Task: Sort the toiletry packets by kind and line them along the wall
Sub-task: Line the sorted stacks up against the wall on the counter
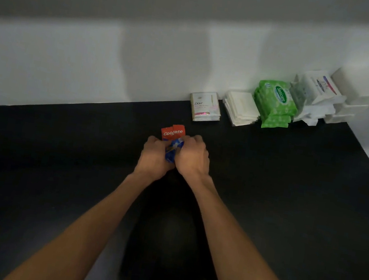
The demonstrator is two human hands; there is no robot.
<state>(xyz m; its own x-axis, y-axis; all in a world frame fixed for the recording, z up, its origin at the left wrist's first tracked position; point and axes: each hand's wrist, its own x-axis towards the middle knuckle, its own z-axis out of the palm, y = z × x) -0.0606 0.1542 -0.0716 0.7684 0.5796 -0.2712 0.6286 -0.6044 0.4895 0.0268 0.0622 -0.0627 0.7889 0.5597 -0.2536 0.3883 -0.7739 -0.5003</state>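
Observation:
Both hands hold a small stack of red and blue Colgate packets in the middle of the black counter. My left hand grips the stack's left side and my right hand grips its right side; the red tops stick out beyond the fingers. Along the white wall to the right stand sorted stacks: Dove sachets, plain white packets, green Sanicare packs and white packets with purple print.
White box-like containers sit in the far right corner behind the last stack. The counter's right edge runs diagonally at the frame's right, with a pale floor below it. Bare wall-side counter lies left of the Dove stack.

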